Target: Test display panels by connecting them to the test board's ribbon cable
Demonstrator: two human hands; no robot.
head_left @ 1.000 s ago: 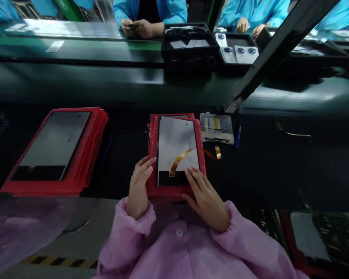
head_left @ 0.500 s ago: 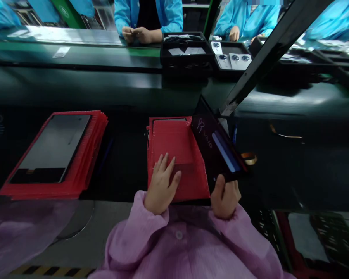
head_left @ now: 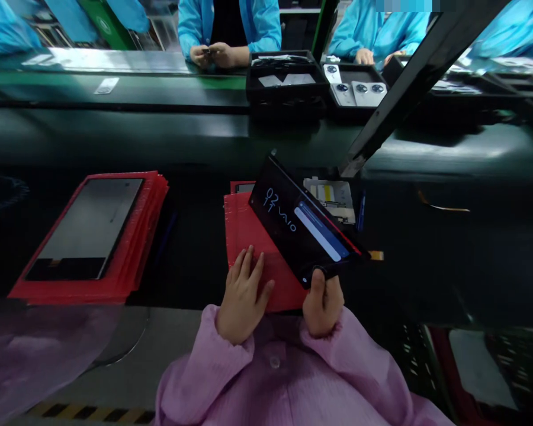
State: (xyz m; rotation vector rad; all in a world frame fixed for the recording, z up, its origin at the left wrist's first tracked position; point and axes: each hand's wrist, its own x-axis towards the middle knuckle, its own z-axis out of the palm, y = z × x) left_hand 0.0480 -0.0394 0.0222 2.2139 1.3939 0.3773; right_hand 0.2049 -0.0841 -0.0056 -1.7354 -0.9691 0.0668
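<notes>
Lit display panel was gripped at its lower edge by the right hand, thumb in front, other fingers behind; panel was held tilted over the right part of the red sheets. Sheets were touched by the left hand, palm down, fingers slightly spread, nothing grasped. Blue pen was seen beyond panel; second panel was stacked on red pile, left.
</notes>
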